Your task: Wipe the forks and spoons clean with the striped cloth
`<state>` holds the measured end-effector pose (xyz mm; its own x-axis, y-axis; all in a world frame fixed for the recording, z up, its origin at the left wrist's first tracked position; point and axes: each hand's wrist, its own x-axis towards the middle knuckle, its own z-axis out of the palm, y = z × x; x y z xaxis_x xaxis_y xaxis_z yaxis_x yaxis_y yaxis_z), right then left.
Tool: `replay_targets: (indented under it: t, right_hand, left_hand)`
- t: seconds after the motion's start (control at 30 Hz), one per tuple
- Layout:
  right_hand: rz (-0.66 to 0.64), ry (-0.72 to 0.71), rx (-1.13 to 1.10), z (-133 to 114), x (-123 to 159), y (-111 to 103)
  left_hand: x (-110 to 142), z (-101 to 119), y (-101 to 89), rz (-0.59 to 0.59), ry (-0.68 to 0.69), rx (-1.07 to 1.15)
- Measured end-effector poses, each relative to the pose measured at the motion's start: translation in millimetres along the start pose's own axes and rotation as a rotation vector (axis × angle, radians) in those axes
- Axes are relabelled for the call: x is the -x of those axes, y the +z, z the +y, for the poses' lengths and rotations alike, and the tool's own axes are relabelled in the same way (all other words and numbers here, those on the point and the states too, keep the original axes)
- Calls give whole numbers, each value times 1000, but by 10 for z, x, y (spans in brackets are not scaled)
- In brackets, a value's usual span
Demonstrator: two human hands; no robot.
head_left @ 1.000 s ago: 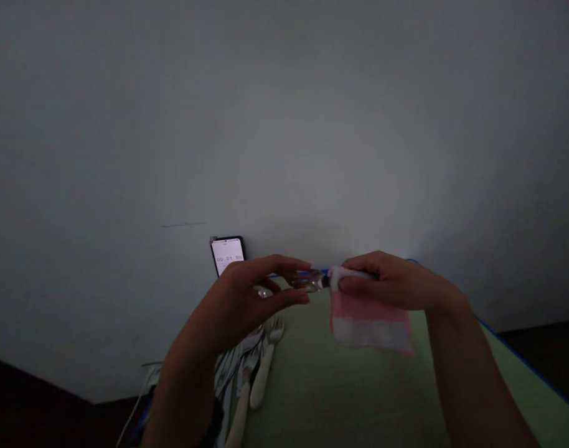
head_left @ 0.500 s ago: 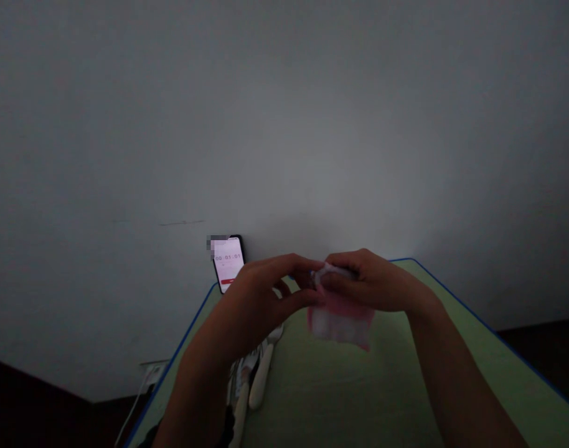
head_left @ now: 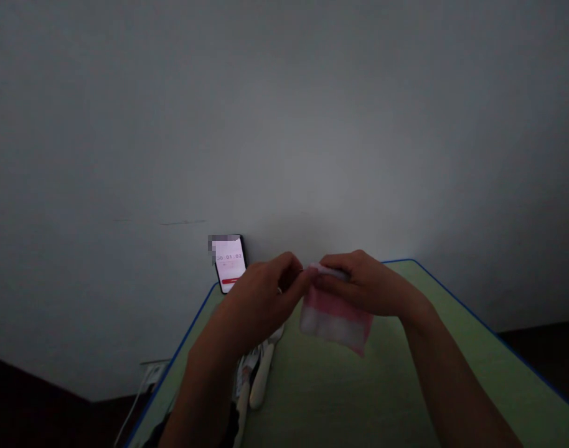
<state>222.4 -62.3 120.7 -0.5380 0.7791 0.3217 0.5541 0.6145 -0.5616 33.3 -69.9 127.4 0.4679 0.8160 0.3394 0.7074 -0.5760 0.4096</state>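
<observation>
Blue-edged green desk point(head_left: 443, 373) with open room to the right! Right hand point(head_left: 363, 283) pinches a pink-and-white cloth point(head_left: 335, 320) by its top edge, left hand point(head_left: 261, 302) curled right beside it, hold hidden; cutlery handles point(head_left: 261, 379) lie just below.

A pink-and-white cloth point(head_left: 335, 320) is pinched along its crumpled top edge by the right hand's fingers point(head_left: 343, 264), and its upper corner is met by the left hand's fingers point(head_left: 296, 274). The white lower band hangs tilted below them.
</observation>
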Motion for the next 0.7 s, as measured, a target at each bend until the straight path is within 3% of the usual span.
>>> replay_targets:
  t: [0.13,0.33,0.53,0.7]
  right_hand:
    - [-7,-7,6,14,-6,5]
    - [-12,17,-28,15,3,-8]
    - [-225,146,-125,107,81,-109]
    - [-265,163,-149,156,153,-221]
  left_hand:
    - [-6,-16,24,-88,60,-54]
    - [-5,20,49,-27,97,-134]
    - [11,-50,18,-39,79,-104]
    - [22,-193,-64,24,-22,-31]
